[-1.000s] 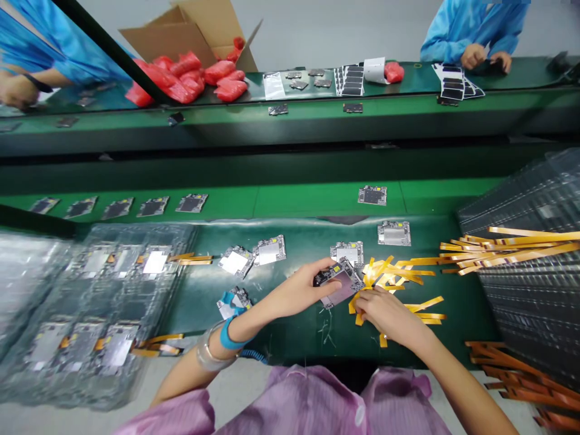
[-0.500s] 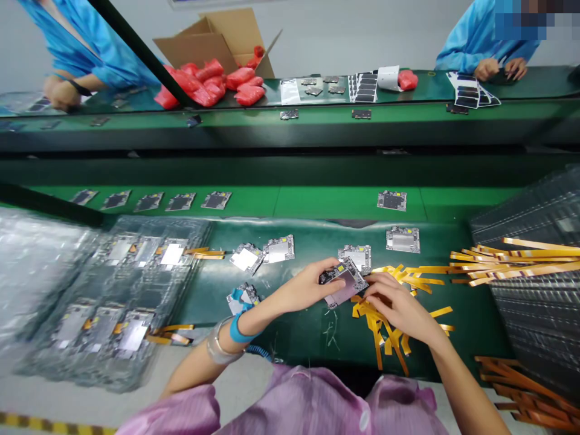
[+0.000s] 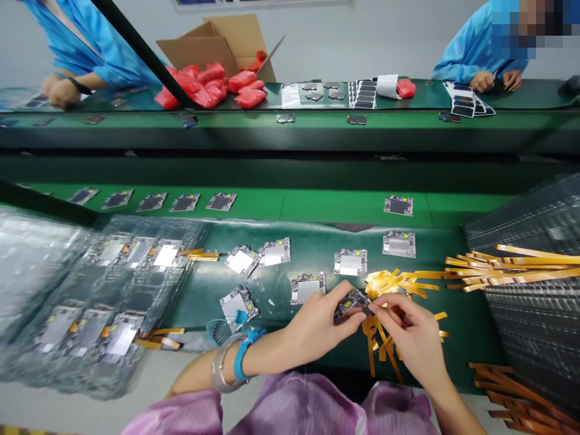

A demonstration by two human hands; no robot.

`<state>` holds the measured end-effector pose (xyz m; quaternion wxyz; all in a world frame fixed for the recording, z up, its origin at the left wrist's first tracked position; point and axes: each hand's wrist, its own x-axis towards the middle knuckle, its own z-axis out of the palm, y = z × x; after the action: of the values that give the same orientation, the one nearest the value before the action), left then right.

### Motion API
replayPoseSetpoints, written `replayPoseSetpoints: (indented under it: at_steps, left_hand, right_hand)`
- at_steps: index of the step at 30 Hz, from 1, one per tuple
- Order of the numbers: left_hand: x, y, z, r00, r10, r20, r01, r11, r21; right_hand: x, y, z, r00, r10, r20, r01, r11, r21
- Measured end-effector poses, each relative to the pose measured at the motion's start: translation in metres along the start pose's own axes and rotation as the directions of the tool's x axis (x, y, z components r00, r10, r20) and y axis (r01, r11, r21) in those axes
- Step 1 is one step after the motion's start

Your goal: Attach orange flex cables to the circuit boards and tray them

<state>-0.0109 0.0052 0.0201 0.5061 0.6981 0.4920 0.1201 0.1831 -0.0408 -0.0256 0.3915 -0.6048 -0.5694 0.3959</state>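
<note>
My left hand (image 3: 319, 323) is closed on a small circuit board (image 3: 348, 305), tilted between thumb and fingers. My right hand (image 3: 410, 332) is pinched at the board's right edge; its fingertips hide what they hold there. Just under and beside the right hand lies a loose pile of orange flex cables (image 3: 385, 284). Close to my left hand a circuit board with a silver shield (image 3: 308, 290) lies flat, and another board (image 3: 351, 263) is behind it. A blue wrist strap (image 3: 242, 356) with a coiled cord is on my left wrist.
Clear plastic trays (image 3: 149, 296) with boards and cables stand at left. At right are a dark stack of trays (image 3: 534, 290) and a flex cable bundle (image 3: 507, 266). Boards line the green conveyor (image 3: 317, 205). Two people in blue work across it, near red bags (image 3: 203, 84).
Both hands have moved slightly down and right with the board, which is now tipped more steeply. My right fingers have closed at its edge. A board once hidden by my left hand now shows.
</note>
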Motion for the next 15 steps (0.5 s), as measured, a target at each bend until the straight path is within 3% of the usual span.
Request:
replayPoseSetpoints:
  at_steps: [6,10,12,15]
  left_hand:
    - [-0.003,0.0,0.01,0.999,0.018,-0.045,-0.014,0.995,0.098]
    - [0.005,-0.002,0.006,1.0,-0.025,0.019,0.027,0.992,-0.127]
    - [0.011,-0.002,0.0,0.997,-0.029,0.073,0.047,0.965,-0.258]
    - [0.018,0.0,-0.009,0.994,0.01,0.105,0.022,0.956,-0.293]
  right_hand:
    - [-0.008,0.004,0.002,0.997,-0.069,-0.034,0.064,0.991,-0.121]
    - [-0.017,0.002,0.001,0.981,-0.193,-0.002,0.191,0.972,-0.136]
    - [-0.021,0.001,-0.005,0.993,-0.117,0.008,0.117,0.993,-0.014]
    - [-0.02,-0.003,-0.017,0.99,0.097,0.102,-0.112,0.982,0.151]
